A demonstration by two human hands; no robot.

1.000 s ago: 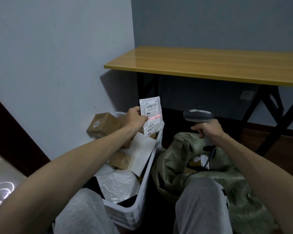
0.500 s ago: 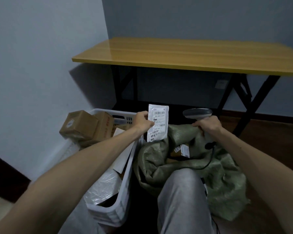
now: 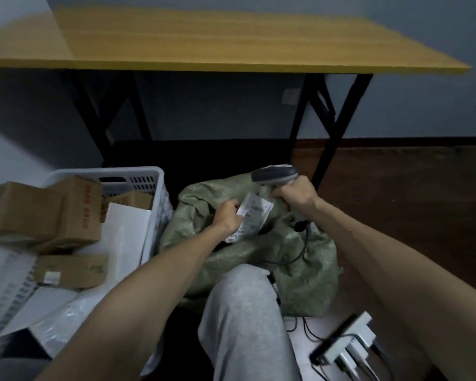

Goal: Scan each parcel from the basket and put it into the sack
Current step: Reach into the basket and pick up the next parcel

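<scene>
The left hand is coming down from where it was holding the parcel upright half a second ago. Its fingers are now pinching the parcel's edge, with the parcel tilting right over the mouth of the sack. The right hand is still clamping its fingers round the grip of the scanner, at 2 o'clock of the parcel. The basket is standing just beside the sack at 9 o'clock, leaving only a narrow gap. Shadow is hiding the sack's inside, and blur is making the label unreadable.
</scene>
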